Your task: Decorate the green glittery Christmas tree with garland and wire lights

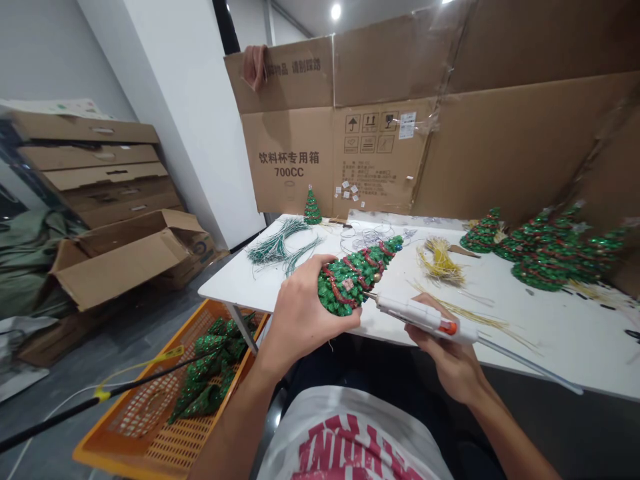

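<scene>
My left hand (305,310) is closed around the base of a small green tinsel Christmas tree (345,283), which lies tilted with its tip up to the right. Red garland winds round the tree, and small ornaments sit on it. In my right hand (445,347) is a white hot glue gun (420,315) with an orange part on its side. A long clear glue stick (530,365) sticks out of its back end. The gun's nozzle (370,295) points left and meets the side of the tree; whether glue is coming out is too small to tell.
On the white table (390,337) lie green wire strands (280,243) and a yellow bundle (440,261). Several finished-looking trees (545,250) stand at the right, one small tree (312,205) at the back. Cardboard walls (295,143) rise behind. An orange crate (125,433) holds green cones (210,373).
</scene>
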`<state>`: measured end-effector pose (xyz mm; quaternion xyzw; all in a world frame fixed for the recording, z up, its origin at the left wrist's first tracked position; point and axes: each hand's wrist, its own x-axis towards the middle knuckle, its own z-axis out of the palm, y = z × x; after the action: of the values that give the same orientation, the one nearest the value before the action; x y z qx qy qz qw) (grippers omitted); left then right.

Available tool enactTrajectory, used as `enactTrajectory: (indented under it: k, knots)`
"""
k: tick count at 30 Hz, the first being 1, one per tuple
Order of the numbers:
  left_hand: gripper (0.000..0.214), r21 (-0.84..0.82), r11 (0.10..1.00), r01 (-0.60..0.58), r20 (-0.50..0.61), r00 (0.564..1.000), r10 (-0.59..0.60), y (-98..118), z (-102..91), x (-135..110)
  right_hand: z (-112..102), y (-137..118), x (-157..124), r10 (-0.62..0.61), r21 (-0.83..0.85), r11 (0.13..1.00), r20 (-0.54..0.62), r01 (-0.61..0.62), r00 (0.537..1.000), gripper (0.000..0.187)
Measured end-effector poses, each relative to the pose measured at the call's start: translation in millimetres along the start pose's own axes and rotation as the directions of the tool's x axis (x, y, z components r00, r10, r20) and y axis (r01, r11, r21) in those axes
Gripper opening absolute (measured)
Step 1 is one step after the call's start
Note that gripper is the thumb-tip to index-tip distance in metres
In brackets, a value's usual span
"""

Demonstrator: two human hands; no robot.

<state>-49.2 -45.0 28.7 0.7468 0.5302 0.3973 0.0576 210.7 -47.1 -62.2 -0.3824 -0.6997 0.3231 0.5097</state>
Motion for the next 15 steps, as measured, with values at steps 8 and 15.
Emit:
enactTrajectory:
  k: [8, 15]
  knots:
    - [0.066, 0.042, 0.999, -0.019, -0.027, 0.999, 0.02, -2.3, 2.9, -0.5, 0.0, -1.5, 1.6, -0.041, -0.048, 0.998, -0.009, 0.041, 0.999, 0.021]
    - [0.071, 0.166, 0.985, -0.051, -0.065, 0.996, 0.063, -6.3, 8.1, 0.7, 1.3, -3.6, 2.8, 0.058, -0.057, 0.997, 0.005, -0.058, 0.998, 0.025]
